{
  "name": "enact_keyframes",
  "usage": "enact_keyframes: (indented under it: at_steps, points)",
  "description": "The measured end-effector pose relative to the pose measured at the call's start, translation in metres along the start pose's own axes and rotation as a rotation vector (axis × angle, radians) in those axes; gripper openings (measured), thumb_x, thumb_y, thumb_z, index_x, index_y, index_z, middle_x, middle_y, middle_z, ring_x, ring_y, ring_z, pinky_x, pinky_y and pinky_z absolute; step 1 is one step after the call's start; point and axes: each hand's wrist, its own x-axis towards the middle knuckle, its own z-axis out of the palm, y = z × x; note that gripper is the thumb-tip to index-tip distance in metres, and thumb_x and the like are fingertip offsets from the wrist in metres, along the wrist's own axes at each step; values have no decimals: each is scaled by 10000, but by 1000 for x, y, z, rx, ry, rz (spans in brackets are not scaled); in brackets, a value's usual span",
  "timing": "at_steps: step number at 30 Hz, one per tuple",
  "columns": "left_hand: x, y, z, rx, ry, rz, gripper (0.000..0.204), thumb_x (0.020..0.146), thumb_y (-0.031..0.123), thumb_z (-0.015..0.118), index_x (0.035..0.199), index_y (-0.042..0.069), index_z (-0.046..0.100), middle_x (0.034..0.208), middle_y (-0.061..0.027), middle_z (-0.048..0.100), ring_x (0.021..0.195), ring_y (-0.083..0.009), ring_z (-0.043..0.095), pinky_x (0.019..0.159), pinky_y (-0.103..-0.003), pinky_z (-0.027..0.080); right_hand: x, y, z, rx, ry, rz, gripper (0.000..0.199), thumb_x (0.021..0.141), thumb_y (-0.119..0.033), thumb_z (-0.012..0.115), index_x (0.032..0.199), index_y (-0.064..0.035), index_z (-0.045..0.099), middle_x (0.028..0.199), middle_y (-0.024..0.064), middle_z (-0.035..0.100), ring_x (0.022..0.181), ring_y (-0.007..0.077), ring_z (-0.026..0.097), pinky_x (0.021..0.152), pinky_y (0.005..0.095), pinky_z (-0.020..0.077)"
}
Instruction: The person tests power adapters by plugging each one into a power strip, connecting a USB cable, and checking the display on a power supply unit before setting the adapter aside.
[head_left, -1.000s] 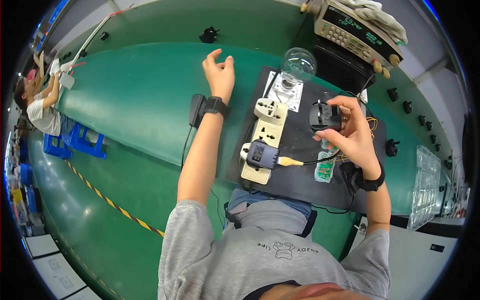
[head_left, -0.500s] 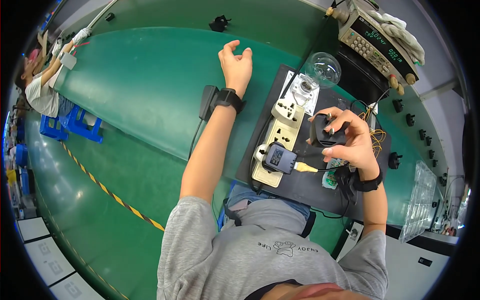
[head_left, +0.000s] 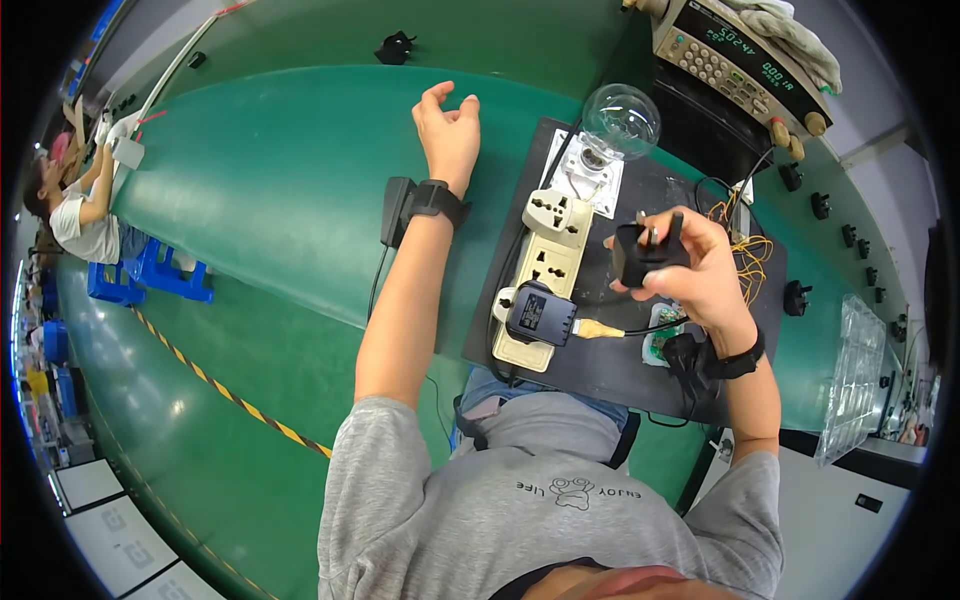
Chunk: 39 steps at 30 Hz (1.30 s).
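My right hand (head_left: 705, 265) grips a black plug adapter (head_left: 636, 258) between thumb and fingers, above a black mat. Metal pins stand out from the adapter's upper side, close to the fingertips. Over the green bench top my left hand (head_left: 448, 135) is raised and empty, its fingers loosely bent and apart. A black power brick (head_left: 398, 208) with a cable lies beside my left wrist. Between my hands is a cream power strip (head_left: 560, 243). A dark charger (head_left: 540, 313) sits in it, with a yellow-ended cable connector (head_left: 597, 329) plugged into the charger.
A clear glass bulb (head_left: 621, 122) stands in a white holder behind the strip. An instrument with a lit display (head_left: 740, 62) is at the back right. Yellow wires (head_left: 752, 262), a small green circuit board (head_left: 660, 340) and a clear plastic tray (head_left: 852, 375) lie rightward. Another person sits far left.
The right hand has turned the plug adapter, and its pins now show more clearly. The left hand keeps its pose. The whole view has shifted slightly.
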Motion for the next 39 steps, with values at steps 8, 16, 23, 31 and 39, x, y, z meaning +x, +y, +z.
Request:
enact_keyframes:
  at_steps: [8, 16, 23, 31, 39]
  points:
    - [2, -5, 1, -18, -26, -15, 360, 816, 158, 589, 1137, 29, 488, 1179, -123, 396, 844, -167, 537, 772, -309, 459, -2, -3, 0, 76, -10, 151, 446, 740, 18, 630, 1150, 1, 454, 1066, 184, 561, 804, 220, 651, 572, 246, 573]
    - [7, -12, 3, 4, 15, 40, 383, 803, 118, 606, 1133, -32, 482, 988, -112, 542, 750, -129, 552, 645, -254, 472, 0, -6, 10, 15, 55, 160, 368, 860, -141, 530, 1143, 80, 452, 996, 264, 605, 641, 215, 663, 525, 228, 562]
    - [6, -12, 3, -1, 15, 32, 383, 803, 118, 607, 1133, -33, 482, 930, -106, 560, 733, -125, 547, 642, -251, 467, 0, 5, -1, 182, -35, 158, 521, 928, -379, 446, 1137, 98, 459, 963, 293, 606, 662, 209, 671, 512, 208, 549]
    - [3, -6, 3, -7, 20, 45, 381, 804, 122, 605, 1131, -33, 486, 944, -107, 558, 746, -126, 546, 650, -259, 466, 2, 12, -3, 573, 20, 184, 618, 949, -454, 271, 1238, 80, 386, 1083, 352, 522, 814, 247, 663, 599, 202, 573]
    - [3, -7, 1, -8, -44, -31, 367, 813, 168, 593, 1137, 31, 491, 1178, -131, 392, 848, -172, 534, 778, -307, 457, 3, 4, 9, 659, 65, 216, 529, 956, -378, 334, 1262, 52, 375, 1087, 345, 522, 874, 263, 649, 614, 217, 579]
